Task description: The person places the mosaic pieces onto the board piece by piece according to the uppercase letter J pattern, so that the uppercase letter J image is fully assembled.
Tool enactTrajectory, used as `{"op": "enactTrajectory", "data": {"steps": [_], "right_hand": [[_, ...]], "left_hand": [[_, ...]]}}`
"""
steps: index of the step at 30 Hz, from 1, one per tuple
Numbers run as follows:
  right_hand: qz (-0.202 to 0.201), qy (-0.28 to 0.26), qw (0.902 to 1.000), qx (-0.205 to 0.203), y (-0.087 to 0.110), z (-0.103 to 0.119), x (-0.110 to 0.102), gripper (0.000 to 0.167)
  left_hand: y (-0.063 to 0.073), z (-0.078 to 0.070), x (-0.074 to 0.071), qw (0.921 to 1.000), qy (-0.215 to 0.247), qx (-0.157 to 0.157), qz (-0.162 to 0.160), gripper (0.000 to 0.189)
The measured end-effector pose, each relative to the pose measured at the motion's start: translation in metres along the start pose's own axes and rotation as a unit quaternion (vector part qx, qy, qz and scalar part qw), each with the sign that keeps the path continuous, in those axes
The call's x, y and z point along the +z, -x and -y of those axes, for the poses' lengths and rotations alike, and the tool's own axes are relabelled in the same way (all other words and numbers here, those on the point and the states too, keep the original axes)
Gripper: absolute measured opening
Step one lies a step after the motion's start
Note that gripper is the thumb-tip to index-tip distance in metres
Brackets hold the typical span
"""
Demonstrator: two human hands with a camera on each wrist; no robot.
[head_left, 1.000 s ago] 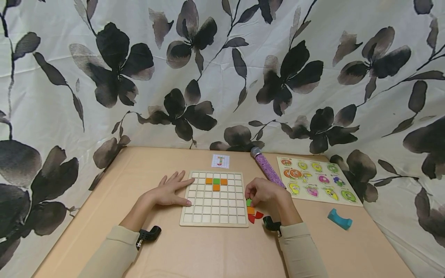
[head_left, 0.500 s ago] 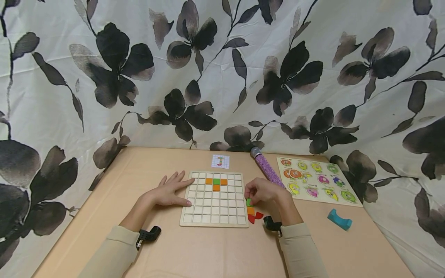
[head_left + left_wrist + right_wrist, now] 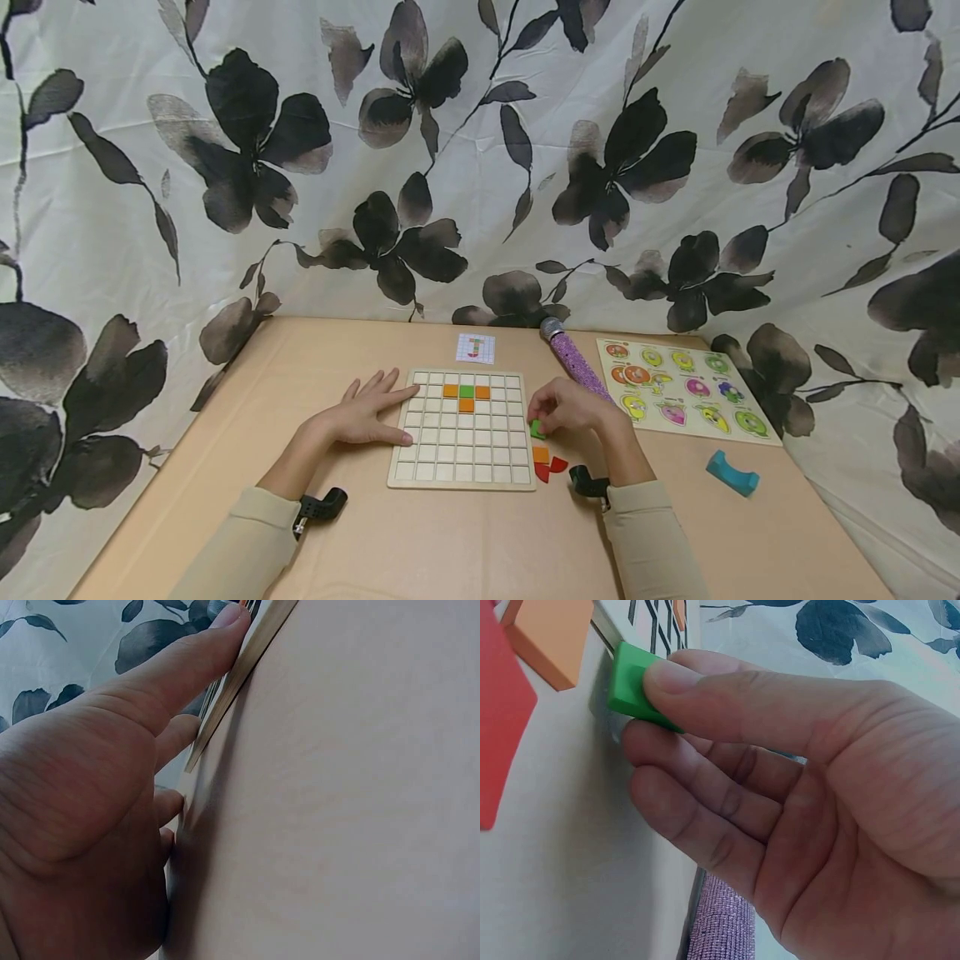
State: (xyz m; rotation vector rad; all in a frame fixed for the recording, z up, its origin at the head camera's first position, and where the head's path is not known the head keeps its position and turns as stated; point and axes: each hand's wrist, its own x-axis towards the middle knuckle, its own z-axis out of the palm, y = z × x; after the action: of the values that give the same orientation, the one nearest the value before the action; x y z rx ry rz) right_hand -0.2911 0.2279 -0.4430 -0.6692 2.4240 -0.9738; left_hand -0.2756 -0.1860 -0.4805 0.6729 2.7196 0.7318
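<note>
A wooden grid board [image 3: 463, 482] lies on the table, with orange and green square tiles [image 3: 467, 392] set in its upper cells. My left hand [image 3: 367, 412] rests at the board's left side, fingers spread and straight, thumb and index finger on its edge. Beside the right edge, my right hand [image 3: 570, 408] pinches a green square tile [image 3: 634, 682] between thumb and fingers. An orange tile [image 3: 541, 455] and red rounded pieces [image 3: 551, 468] lie just below that hand on the table; in the right wrist view they show at upper left.
A small pattern card [image 3: 476, 348] lies behind the board. A purple glittery microphone [image 3: 573, 358] lies behind the right hand, near a fruit picture sheet [image 3: 686, 387]. At right sits a blue curved block [image 3: 733, 473]. A floral cloth [image 3: 480, 167] hangs behind the table.
My right hand has lifted slightly with the green tile, which has parted from the orange tile below it. My left hand keeps its place on the board.
</note>
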Motion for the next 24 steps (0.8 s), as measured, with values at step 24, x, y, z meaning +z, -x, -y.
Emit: {"op": "enactTrajectory", "data": {"steps": [24], "right_hand": [[-0.131, 0.022, 0.9911, -0.006, -0.002, 0.0095, 0.0037, 0.018]], "left_hand": [[0.0003, -0.0022, -0.0014, 1.0, -0.003, 0.004, 0.003, 0.097]]}}
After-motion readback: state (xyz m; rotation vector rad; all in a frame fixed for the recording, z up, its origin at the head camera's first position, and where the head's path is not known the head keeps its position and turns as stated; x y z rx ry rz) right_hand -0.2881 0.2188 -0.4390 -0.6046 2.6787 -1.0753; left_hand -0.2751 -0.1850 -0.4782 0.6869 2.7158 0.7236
